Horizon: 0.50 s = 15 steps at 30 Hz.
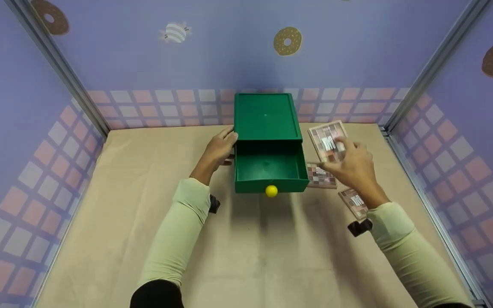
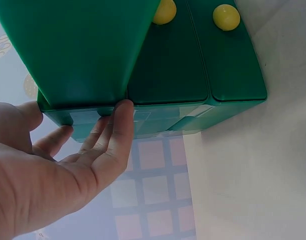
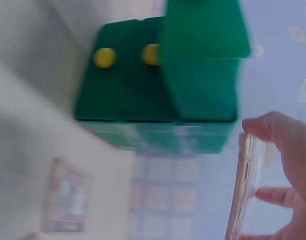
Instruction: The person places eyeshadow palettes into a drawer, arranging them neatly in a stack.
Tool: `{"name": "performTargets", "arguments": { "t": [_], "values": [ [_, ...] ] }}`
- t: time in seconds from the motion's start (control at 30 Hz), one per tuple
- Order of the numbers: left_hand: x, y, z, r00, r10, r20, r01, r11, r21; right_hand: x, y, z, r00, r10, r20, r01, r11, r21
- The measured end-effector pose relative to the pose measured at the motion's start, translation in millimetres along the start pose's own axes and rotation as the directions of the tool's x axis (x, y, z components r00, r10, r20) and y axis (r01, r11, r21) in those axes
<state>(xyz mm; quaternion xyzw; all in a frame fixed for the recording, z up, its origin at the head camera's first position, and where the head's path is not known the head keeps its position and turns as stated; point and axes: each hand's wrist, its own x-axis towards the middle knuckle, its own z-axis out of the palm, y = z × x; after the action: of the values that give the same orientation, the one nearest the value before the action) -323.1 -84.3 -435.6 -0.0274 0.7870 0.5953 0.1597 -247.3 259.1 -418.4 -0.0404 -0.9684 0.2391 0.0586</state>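
A green drawer cabinet (image 1: 265, 115) stands against the back wall, its top drawer (image 1: 268, 164) pulled out and showing its bare floor. My left hand (image 1: 221, 147) rests against the cabinet's left side. Fingertips (image 2: 124, 107) press that side, with the thumb near the upper edge. To the right of the cabinet, my right hand (image 1: 353, 164) holds an eyeshadow palette (image 1: 325, 139) raised above the table between thumb and fingers. The right wrist view catches this palette (image 3: 241, 185) edge-on.
Two more eyeshadow palettes lie on the table: one palette (image 1: 321, 176) beside the open drawer, another palette (image 1: 352, 203) nearer the right wrist. A yellow knob (image 1: 271, 191) sticks out from the drawer front. Patterned walls with metal rails (image 1: 437, 47) enclose the table.
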Motion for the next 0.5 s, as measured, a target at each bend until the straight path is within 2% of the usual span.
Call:
{"name": "performTargets", "arguments": {
  "t": [0.1,0.2,0.37,0.5],
  "values": [
    [-0.2,-0.5,-0.7,1.0,0.003,-0.007,-0.003,1.0,-0.005,8,-17,-10.1,0.996,-0.09,0.015,0.09,0.996,0.004],
    [-0.6,-0.5,-0.9,1.0,0.013,-0.012,-0.013,1.0,0.0,14,-31,-14.5,0.979,-0.195,0.059,0.196,0.981,-0.003],
    [-0.5,-0.8,0.1,1.0,0.02,-0.009,-0.02,1.0,0.015,22,-49,-13.9,0.932,-0.325,0.161,0.332,0.943,-0.012],
    [-0.3,-1.0,0.4,1.0,0.014,-0.009,-0.014,1.0,0.011,28,-59,-9.4,0.881,-0.391,0.268,0.408,0.913,-0.007]
  ]
}}
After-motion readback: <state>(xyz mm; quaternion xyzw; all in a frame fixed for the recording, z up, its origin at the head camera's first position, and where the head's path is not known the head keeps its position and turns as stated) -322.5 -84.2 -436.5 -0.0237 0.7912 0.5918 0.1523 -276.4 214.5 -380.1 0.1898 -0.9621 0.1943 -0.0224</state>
